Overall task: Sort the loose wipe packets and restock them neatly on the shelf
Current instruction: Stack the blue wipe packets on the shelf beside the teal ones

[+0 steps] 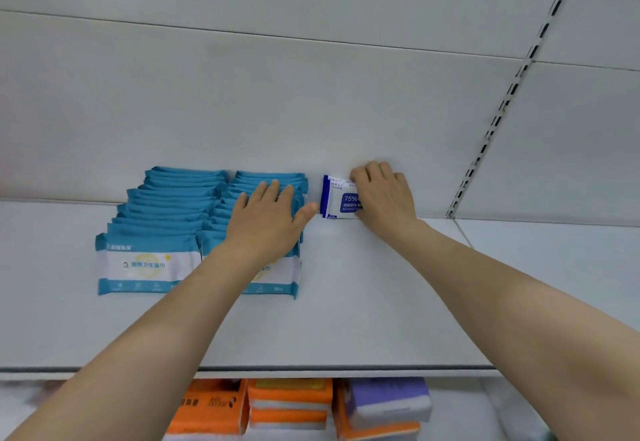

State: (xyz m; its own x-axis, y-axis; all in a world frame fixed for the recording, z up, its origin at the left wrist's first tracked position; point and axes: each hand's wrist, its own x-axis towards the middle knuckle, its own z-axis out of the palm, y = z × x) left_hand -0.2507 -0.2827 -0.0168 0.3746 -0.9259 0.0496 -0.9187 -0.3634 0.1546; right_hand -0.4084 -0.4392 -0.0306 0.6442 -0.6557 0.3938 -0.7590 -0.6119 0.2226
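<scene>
We stand a blue-and-white alcohol wipe packet [337, 198] at the back of the white shelf [346, 319], beside two rows of teal packets.

Our right hand [382, 194] grips the blue-and-white packet by its right end, fingers curled over its top edge, holding it upright against the back panel [311, 111]. Our left hand [268, 218] lies open and flat on the right teal row [277, 267], thumb stretched toward the packet but just short of it. The left teal row [152, 250] touches the right one, both running from the back panel toward the shelf's front edge. Bare shelf lies open in front of the packet and to its right as far as the slotted upright [498, 118]. Below the front lip we see orange packs [287, 406] and a purple pack [388, 399].
</scene>
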